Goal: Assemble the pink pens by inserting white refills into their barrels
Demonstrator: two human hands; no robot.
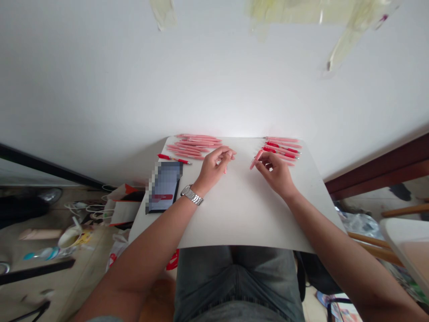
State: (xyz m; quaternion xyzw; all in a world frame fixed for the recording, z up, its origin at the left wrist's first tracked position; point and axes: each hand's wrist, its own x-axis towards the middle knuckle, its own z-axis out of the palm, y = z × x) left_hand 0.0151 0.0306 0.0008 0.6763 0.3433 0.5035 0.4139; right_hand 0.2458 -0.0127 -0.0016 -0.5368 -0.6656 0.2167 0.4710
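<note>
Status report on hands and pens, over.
Right hand pinching pink piece. Left hand curled, grip unclear. Pens lie left and right. Phone beside left wrist.

No word, number or brand can be read. On the phone (171,181), left of the left hand (214,163) and nearer the body, the screen is partly pixelated; its red bar (162,197) bears a pale mark too small to make out. The dial of the watch (186,191), just behind that hand on its wrist, is illegible. Any print on the pink pen (256,159) in the right hand (276,172) is too fine to tell. Far below and left of the left hand, the bottle (43,254) has a blue band whose lettering, if any, is blurred.
</note>
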